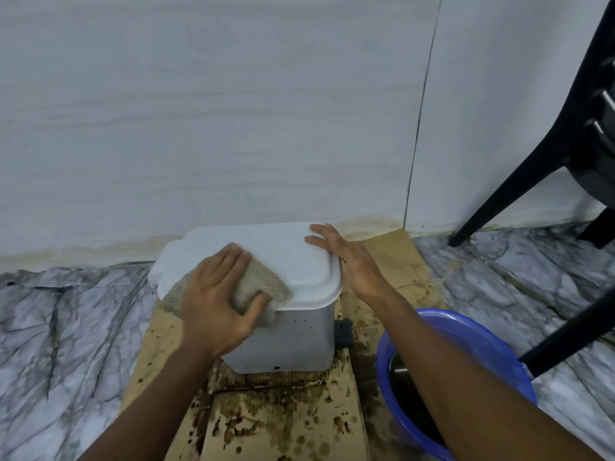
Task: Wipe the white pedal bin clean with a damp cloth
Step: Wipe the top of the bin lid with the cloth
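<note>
Pinching the cloth (259, 281) in the left grip (216, 294), fingers flat on top, thumb hooked round its edge, pressing it onto the lid (283, 247) of the white pedal bin (293, 337), centre frame. Resting the open right grip (346, 257) on the lid's right rim. Set on stained cardboard (392, 261).

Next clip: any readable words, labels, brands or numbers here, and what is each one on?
None. No lettering shows on the white pedal bin, its lid, the cloth, the blue basin, the black chair or the stained cardboard.
</note>
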Demonstrator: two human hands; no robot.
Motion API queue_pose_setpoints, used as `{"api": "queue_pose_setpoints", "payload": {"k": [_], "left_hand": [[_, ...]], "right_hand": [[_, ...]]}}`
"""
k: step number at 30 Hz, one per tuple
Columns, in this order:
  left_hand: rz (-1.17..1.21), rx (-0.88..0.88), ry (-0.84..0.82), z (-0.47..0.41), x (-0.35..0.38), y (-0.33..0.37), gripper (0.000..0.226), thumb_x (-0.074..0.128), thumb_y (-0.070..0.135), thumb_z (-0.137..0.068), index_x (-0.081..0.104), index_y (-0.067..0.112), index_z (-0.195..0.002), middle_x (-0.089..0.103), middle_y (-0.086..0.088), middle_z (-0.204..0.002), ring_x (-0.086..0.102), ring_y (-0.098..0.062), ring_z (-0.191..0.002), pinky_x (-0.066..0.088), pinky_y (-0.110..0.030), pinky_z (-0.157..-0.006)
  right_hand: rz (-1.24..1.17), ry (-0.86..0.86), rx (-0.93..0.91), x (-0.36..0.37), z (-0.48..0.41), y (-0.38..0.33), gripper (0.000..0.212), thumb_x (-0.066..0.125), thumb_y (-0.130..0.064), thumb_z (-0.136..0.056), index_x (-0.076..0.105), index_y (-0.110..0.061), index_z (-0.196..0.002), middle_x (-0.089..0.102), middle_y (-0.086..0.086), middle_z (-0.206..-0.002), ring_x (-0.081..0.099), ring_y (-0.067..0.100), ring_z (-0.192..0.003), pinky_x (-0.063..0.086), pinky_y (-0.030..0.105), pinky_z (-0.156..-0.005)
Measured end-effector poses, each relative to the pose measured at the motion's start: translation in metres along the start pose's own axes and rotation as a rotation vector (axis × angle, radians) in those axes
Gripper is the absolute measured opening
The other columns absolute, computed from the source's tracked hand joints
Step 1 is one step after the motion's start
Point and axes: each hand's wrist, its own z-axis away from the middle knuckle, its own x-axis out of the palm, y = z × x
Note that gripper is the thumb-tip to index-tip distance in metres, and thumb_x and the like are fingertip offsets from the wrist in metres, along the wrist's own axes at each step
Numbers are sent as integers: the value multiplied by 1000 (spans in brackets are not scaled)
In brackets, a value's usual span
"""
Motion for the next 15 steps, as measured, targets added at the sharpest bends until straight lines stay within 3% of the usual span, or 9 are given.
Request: {"api": "queue_pose_setpoints", "payload": {"k": [4,7,9,11,12,15], "left_hand": [[-119,-58,-52,-11,2,7,86,59,71,-81,66,3,-133,61,-15,-142,52,-31,-138,38,-55,-114],[-184,-60,-139,-24,15,39,95,48,81,-82,64,3,-135,61,-15,-142,49,-30,-139,34,-50,-117],[-219,-71,-196,-31,25,64,95,40,81,-87,59,5,-141,57,-15,-147,44,-30,-143,31,-51,-119],[-239,-51,-244,-31,31,78,91,31,78,-94,50,7,-148,50,-14,-153,37,-30,-148,27,-52,-121],[-233,-16,-264,-30,30,77,90,27,76,-97,46,8,-152,46,-13,-157,34,-29,-150,25,-51,-122],[-191,115,-311,-24,10,39,87,22,76,-99,35,14,-158,34,-8,-164,26,-23,-154,16,-44,-126]], "right_hand": [[-39,31,19,1,-1,-1,52,50,-79,-82,74,-44,-113,50,-16,-150,29,0,-146,21,50,-123],[-27,48,52,0,-1,1,57,50,-79,-82,72,-40,-118,44,-17,-153,32,0,-145,29,43,-120],[-20,55,52,-1,-1,0,51,45,-67,-94,70,-34,-125,53,-22,-145,37,-8,-138,37,29,-111],[-51,31,27,-3,-1,-2,47,36,-45,-106,65,-18,-132,65,-31,-122,49,-19,-121,45,13,-95],[-52,28,11,-5,-2,-1,46,33,-37,-108,63,-13,-133,67,-33,-116,51,-21,-116,47,11,-92],[48,32,-66,1,-5,-1,32,43,-31,-106,68,-22,-123,60,-27,-133,39,-9,-137,33,29,-118]]}}
